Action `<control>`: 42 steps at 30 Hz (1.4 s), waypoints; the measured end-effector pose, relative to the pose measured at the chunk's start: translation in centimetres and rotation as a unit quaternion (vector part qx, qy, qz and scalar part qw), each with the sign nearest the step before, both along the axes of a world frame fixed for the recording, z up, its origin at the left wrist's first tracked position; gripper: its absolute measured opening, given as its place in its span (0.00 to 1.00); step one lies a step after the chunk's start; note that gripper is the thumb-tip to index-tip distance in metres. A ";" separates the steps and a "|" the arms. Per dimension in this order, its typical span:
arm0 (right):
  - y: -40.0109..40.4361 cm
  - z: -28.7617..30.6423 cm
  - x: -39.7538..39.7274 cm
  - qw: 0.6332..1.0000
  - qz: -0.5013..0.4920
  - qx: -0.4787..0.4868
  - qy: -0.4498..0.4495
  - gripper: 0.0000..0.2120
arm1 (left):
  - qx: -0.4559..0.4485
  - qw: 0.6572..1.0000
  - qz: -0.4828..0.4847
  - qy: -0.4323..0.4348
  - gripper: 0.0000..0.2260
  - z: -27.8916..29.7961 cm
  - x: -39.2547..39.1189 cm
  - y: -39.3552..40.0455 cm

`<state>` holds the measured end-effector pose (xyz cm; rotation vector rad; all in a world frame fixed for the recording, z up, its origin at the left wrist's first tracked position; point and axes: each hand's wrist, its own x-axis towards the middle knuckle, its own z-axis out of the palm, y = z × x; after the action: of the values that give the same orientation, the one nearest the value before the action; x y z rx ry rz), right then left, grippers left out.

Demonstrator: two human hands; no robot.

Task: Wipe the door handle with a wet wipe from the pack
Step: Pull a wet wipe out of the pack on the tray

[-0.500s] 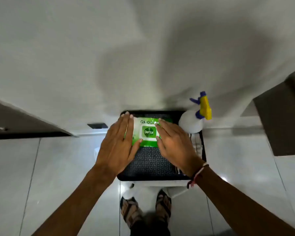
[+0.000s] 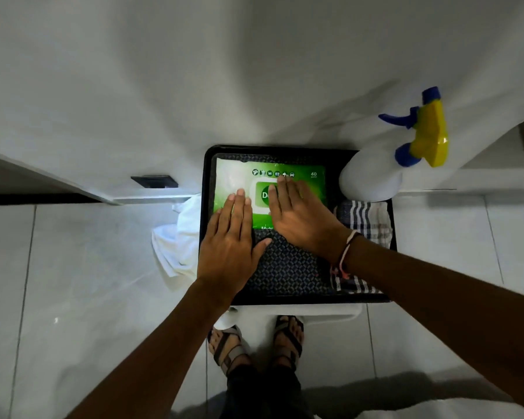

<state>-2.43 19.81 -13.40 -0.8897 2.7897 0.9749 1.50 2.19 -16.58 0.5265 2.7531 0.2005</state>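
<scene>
A green wet wipe pack lies flat at the far end of a black tray. My left hand rests palm down with its fingertips on the pack's near left part. My right hand lies flat over the white label in the pack's middle, fingers together and pointing away from me. Neither hand grips the pack. No door handle is in view; a dark plate sits on the white door to the left.
A white spray bottle with a yellow and blue trigger stands at the tray's far right corner. A striped cloth lies along the tray's right side. White cloth hangs left of the tray. My sandalled feet stand below on grey tiles.
The view has come closer to the tray. My left hand has slid back toward me, leaving only its fingertips on the pack. My right hand has moved over the label.
</scene>
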 end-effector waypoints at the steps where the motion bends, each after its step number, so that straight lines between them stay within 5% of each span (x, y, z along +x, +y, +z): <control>1: 0.2 0.0 -0.2 1.000 0.021 0.003 0.009 0.19 | -0.001 1.000 0.002 0.004 0.38 -0.1 0.0 0.0; 7: 1.0 2.5 -2.5 0.981 -0.019 -0.160 -0.105 0.14 | 0.006 1.000 0.011 0.026 0.36 -0.3 0.4 0.3; 12: 2.3 4.0 -5.2 0.895 -0.172 -0.342 -0.227 0.13 | 0.032 0.998 0.051 0.032 0.32 1.3 -0.6 1.2; 23: 2.6 3.4 -4.5 0.843 -0.183 -0.442 -0.247 0.18 | 0.104 0.952 0.280 0.069 0.15 0.9 -3.9 6.3; 28: 2.4 3.2 -4.3 0.818 -0.217 -0.471 -0.246 0.17 | 0.204 0.879 0.431 -0.007 0.08 1.4 -4.8 7.1; 31: 2.2 3.6 -3.7 0.791 -0.254 -0.505 -0.233 0.15 | 0.364 0.777 0.511 -0.059 0.06 3.4 -3.9 5.0; 34: 0.8 7.4 -2.3 0.717 -0.314 -0.594 -0.186 0.15 | 0.490 0.658 0.560 -0.118 0.09 8.9 -2.2 1.2; 36: -0.9 11.5 -1.2 0.593 -0.371 -0.688 -0.195 0.13 | 0.553 0.614 0.543 -0.150 0.11 14.1 -1.6 -1.4; 39: -5.2 20.5 0.3 0.338 -0.396 -0.791 -0.319 0.09 | 0.610 0.607 0.486 -0.151 0.12 24.1 -1.1 -5.5; 42: -9.6 27.9 1.2 0.281 -0.311 -0.834 -0.358 0.06 | 0.640 0.623 0.426 -0.141 0.09 32.3 -1.3 -8.5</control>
<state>-1.27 10.24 14.51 0.1780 1.6784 -2.1847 0.17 -6.36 15.74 -0.5968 1.8218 2.2559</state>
